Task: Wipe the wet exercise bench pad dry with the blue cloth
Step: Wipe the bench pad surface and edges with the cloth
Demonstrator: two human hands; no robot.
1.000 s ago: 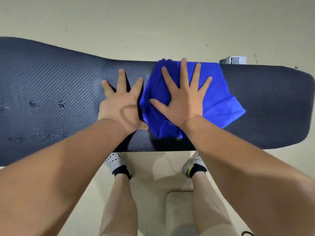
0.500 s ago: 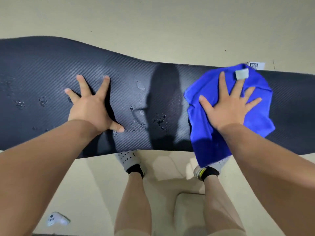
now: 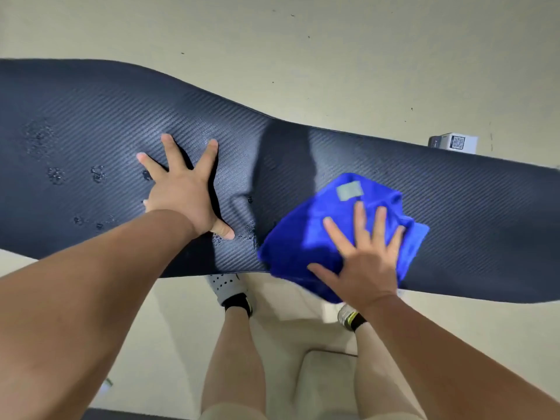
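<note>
Bench pad [image 3: 454, 192] bears blue cloth [image 3: 306, 237] under right hand [image 3: 366, 262].

No readable text — only a blurred code on the white box [image 3: 453, 143].

The long dark textured exercise bench pad [image 3: 454, 207] runs across from left to right, with the pale floor [image 3: 303, 56] behind and before it. The left hand [image 3: 185, 192] lies flat on the pad left of centre; water droplets [image 3: 56, 175] sit further left and just beside its thumb. The crumpled blue cloth [image 3: 303, 237] lies to the right, overhanging the near edge, with the right hand [image 3: 365, 262] spread on it. A small white box [image 3: 454, 143] stands on the floor behind the pad's right end.
</note>
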